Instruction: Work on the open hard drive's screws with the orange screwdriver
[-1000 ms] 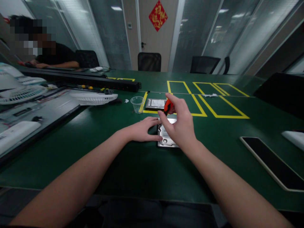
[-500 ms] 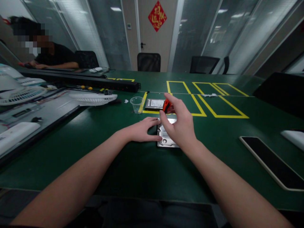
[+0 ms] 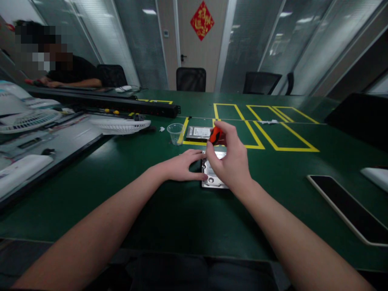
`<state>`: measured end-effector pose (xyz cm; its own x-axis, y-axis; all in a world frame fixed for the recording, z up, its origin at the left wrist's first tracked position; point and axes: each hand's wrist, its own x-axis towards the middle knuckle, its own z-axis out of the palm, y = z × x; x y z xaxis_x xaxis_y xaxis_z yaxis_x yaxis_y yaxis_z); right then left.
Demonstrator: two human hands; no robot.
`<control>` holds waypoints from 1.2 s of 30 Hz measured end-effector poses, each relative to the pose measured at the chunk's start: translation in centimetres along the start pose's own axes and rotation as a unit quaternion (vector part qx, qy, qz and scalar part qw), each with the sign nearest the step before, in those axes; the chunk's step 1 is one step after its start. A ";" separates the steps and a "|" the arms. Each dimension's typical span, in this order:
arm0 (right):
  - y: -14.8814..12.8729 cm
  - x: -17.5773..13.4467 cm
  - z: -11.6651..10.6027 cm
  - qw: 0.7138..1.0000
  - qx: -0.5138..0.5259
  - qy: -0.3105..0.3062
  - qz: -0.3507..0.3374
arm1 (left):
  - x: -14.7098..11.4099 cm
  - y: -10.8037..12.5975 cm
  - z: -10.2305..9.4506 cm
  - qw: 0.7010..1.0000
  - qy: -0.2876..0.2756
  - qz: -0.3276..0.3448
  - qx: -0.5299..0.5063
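Note:
A silver hard drive (image 3: 213, 182) lies flat on the green table in front of me. My left hand (image 3: 186, 165) grips its left edge, with the thumb on the near part and the fingers at the far corner. Above the drive, my right hand (image 3: 228, 155) holds a screwdriver (image 3: 216, 135) by its red-and-black handle, between thumb and fingers. The shaft and tip of the screwdriver are hidden behind that hand, as is the drive's right part. Just beyond, a second hard drive (image 3: 198, 132) with a white label lies inside a yellow taped outline.
A clear plastic cup (image 3: 176, 135) stands left of the second drive. A phone (image 3: 348, 208) lies at the right. White fan parts (image 3: 121, 126), a flat panel (image 3: 69, 139) and a long black bar (image 3: 145, 108) fill the left. Another person (image 3: 75, 72) sits at the far left.
My right hand has turned and shifted slightly, and the screwdriver handle in it shows at a different angle. My left hand keeps its place on the drive.

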<state>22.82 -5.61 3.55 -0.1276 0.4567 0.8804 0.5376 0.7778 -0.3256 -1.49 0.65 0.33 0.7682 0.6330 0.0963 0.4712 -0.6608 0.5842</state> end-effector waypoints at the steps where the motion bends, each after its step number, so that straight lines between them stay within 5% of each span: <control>1: 0.0 0.1 -0.1 1.000 -0.005 0.001 -0.002 | 0.0 0.0 0.0 1.000 0.001 0.000 0.001; 36: 0.1 0.4 -0.4 1.000 -0.026 -0.016 0.006 | -0.1 0.1 -0.1 1.000 -0.008 -0.022 0.018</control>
<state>23.14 -5.56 3.96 -0.1465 0.4800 0.8649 0.5811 0.7493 -0.3174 -1.58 0.55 0.45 0.7528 0.6557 0.0570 0.5203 -0.6459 0.5587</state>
